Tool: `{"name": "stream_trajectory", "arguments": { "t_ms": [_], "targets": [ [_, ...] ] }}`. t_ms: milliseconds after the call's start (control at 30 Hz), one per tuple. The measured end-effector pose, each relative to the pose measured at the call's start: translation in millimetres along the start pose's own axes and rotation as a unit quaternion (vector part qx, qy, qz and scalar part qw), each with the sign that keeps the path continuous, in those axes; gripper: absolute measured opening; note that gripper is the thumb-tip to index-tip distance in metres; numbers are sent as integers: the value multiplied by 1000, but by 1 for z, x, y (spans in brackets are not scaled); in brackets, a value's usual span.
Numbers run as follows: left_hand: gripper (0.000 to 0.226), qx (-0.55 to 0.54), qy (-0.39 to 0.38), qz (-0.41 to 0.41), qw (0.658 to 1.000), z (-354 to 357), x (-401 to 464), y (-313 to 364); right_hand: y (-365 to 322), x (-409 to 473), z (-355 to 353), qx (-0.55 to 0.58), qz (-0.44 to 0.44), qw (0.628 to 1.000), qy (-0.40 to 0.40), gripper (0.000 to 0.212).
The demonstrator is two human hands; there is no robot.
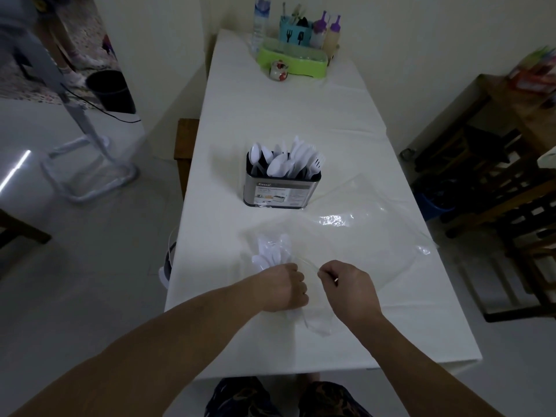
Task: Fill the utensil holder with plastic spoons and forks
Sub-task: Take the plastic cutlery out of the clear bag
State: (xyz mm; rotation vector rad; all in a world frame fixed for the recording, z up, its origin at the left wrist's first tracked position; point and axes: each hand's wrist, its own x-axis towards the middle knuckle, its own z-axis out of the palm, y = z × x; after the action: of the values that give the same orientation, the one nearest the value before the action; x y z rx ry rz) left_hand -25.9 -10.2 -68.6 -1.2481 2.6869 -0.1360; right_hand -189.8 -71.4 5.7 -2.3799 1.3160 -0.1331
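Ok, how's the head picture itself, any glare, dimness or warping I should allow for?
Head view: dim overall; wide-angle bending curves the table edges; glare spots on the clear plastic bag; white cutlery by the left hand blurs into the cloth; utensil holder reads clearly.

Dim room, pale walls, grey floor

A long tabletop [301,115] in white cloth runs to a cream wall [406,40]; dark wooden shelving [496,164] stands right; a black bin [111,91] and metal stand [87,164] sit left on the floor [90,266].
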Motion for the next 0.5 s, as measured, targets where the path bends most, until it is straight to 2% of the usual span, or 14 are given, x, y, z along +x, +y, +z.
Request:
{"name": "stream_trajectory", "arguments": {
  "t_ms": [133, 267, 500],
  "targets": [
    [20, -8, 23, 8, 1000, 0, -11, 4, -1, 1, 7, -17, -17, 1000, -5, 15],
    [17, -6, 7, 17, 1000, 2, -27, 11, -4, 2, 17, -34, -28, 999, -19, 17],
    [11, -44, 19, -3, 999, 13, -67, 33, -8, 2, 38, -45, -19, 994, -98, 25]
  ]
}}
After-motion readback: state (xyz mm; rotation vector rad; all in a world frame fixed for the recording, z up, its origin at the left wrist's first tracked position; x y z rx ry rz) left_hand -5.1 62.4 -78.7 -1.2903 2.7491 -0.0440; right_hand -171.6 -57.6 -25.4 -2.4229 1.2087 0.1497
